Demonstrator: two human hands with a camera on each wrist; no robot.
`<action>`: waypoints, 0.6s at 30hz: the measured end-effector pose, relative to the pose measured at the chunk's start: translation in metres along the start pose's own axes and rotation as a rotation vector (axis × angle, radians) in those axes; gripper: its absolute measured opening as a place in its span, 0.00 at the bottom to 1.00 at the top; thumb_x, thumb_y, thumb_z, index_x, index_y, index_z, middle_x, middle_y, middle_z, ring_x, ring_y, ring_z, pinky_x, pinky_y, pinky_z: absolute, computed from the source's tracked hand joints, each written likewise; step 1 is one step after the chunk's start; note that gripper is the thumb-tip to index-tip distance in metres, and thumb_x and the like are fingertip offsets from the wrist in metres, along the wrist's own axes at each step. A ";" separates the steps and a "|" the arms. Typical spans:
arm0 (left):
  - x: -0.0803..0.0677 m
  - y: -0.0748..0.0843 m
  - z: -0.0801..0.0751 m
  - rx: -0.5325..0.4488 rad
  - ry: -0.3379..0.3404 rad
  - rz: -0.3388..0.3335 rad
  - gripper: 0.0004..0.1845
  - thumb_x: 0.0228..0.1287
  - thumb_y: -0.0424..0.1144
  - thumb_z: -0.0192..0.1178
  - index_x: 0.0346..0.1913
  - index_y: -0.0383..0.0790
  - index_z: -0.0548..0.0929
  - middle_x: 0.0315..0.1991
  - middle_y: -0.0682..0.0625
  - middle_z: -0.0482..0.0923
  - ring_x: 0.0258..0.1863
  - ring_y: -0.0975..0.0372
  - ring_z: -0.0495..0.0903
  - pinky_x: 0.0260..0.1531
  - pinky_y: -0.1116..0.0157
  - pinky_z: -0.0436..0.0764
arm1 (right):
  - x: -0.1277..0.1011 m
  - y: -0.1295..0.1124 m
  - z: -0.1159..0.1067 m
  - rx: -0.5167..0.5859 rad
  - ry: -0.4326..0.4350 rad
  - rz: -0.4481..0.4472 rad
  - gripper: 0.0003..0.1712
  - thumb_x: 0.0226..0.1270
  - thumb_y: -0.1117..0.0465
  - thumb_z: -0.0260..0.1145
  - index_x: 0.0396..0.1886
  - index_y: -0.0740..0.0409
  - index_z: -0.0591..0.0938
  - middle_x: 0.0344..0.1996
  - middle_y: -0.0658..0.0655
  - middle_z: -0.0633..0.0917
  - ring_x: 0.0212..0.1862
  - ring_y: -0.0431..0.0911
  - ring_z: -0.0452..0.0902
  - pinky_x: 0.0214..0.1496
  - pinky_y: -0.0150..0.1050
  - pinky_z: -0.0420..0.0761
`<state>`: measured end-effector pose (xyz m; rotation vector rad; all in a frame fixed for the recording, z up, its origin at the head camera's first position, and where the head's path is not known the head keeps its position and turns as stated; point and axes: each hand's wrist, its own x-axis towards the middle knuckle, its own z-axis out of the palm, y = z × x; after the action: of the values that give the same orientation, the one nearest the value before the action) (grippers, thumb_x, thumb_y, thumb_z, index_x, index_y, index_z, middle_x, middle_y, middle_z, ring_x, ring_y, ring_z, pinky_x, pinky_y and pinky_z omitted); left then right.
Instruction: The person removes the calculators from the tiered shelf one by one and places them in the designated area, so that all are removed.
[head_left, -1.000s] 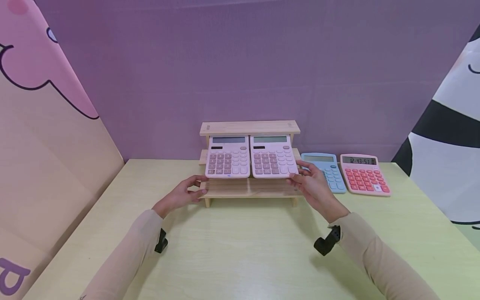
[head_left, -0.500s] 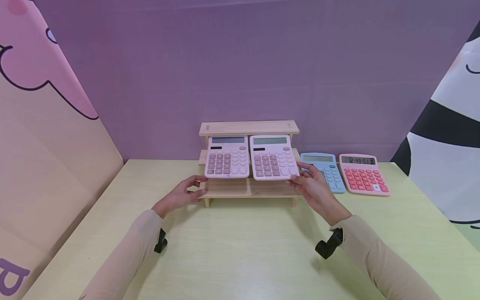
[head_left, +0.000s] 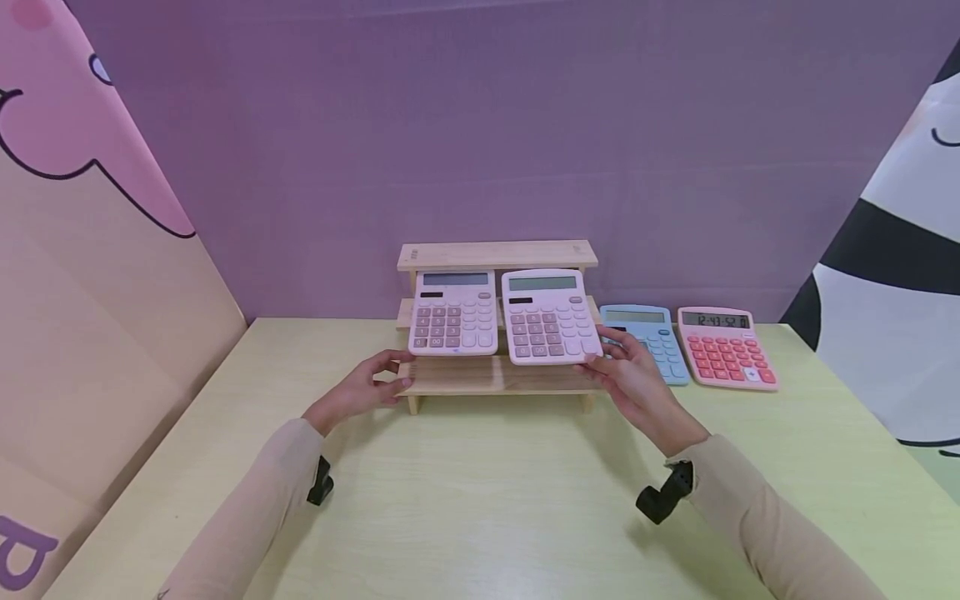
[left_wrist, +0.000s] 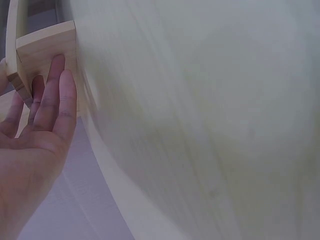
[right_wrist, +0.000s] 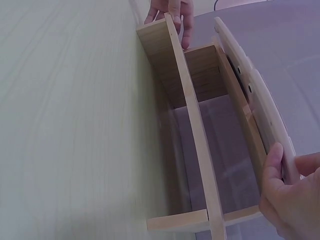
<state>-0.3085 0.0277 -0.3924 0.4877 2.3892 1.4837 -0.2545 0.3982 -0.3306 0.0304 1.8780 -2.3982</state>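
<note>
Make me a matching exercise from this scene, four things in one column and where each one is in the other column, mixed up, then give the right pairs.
Things
1. left pink calculator
2. right pink calculator
3. blue calculator
4. coral calculator

Places
A. flat on the table, farthest right
B. pinched at its lower right corner by the right hand
C. leaning on the wooden shelf, no hand on it, above the left hand
D. on the table between the shelf and the coral calculator

Pairs: 1-C, 2-B, 3-D, 4-A
</note>
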 end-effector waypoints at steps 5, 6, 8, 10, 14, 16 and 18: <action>-0.001 0.001 0.000 0.001 0.000 -0.004 0.26 0.64 0.41 0.56 0.63 0.42 0.64 0.55 0.38 0.61 0.45 0.52 0.74 0.45 0.59 0.82 | -0.002 -0.002 0.000 -0.011 -0.012 0.008 0.32 0.65 0.76 0.47 0.66 0.62 0.50 0.45 0.54 0.66 0.42 0.40 0.74 0.58 0.36 0.76; -0.001 0.001 0.000 0.002 -0.001 -0.003 0.26 0.64 0.41 0.56 0.63 0.42 0.63 0.55 0.38 0.61 0.45 0.52 0.74 0.45 0.59 0.82 | -0.003 -0.002 0.000 -0.010 -0.014 0.008 0.31 0.65 0.76 0.47 0.66 0.62 0.51 0.45 0.54 0.66 0.42 0.40 0.74 0.58 0.36 0.76; -0.001 0.001 0.000 0.003 -0.001 -0.004 0.26 0.64 0.41 0.57 0.63 0.42 0.64 0.56 0.38 0.61 0.45 0.51 0.74 0.45 0.59 0.82 | -0.003 -0.002 -0.001 0.000 -0.019 0.006 0.30 0.65 0.76 0.47 0.65 0.61 0.51 0.45 0.54 0.66 0.42 0.40 0.74 0.57 0.35 0.77; -0.001 0.001 0.000 0.004 -0.002 -0.003 0.27 0.64 0.42 0.57 0.63 0.42 0.63 0.56 0.37 0.61 0.46 0.51 0.73 0.46 0.59 0.82 | -0.004 -0.003 -0.001 0.017 -0.023 0.001 0.29 0.65 0.76 0.47 0.64 0.60 0.53 0.45 0.54 0.66 0.41 0.40 0.74 0.56 0.35 0.78; -0.001 0.002 0.000 -0.001 -0.004 0.004 0.27 0.64 0.41 0.56 0.64 0.42 0.63 0.56 0.37 0.60 0.46 0.51 0.73 0.46 0.58 0.82 | -0.007 -0.004 -0.003 0.047 -0.026 -0.005 0.27 0.64 0.77 0.48 0.61 0.58 0.56 0.45 0.54 0.66 0.40 0.41 0.74 0.55 0.35 0.78; -0.001 0.002 -0.001 -0.004 -0.006 0.004 0.27 0.64 0.41 0.56 0.64 0.42 0.63 0.57 0.36 0.60 0.46 0.51 0.73 0.46 0.58 0.82 | -0.008 -0.005 -0.005 0.058 -0.028 -0.010 0.26 0.64 0.77 0.49 0.59 0.57 0.58 0.44 0.55 0.66 0.40 0.41 0.75 0.55 0.36 0.78; -0.002 0.002 -0.001 -0.005 -0.007 0.003 0.27 0.64 0.41 0.56 0.64 0.42 0.63 0.57 0.36 0.60 0.47 0.51 0.73 0.47 0.58 0.82 | -0.010 -0.007 -0.007 0.065 -0.030 -0.017 0.26 0.64 0.77 0.49 0.58 0.56 0.58 0.44 0.55 0.67 0.40 0.41 0.75 0.55 0.36 0.79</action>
<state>-0.3068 0.0275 -0.3900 0.4945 2.3801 1.4868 -0.2458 0.4072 -0.3251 -0.0161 1.7944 -2.4557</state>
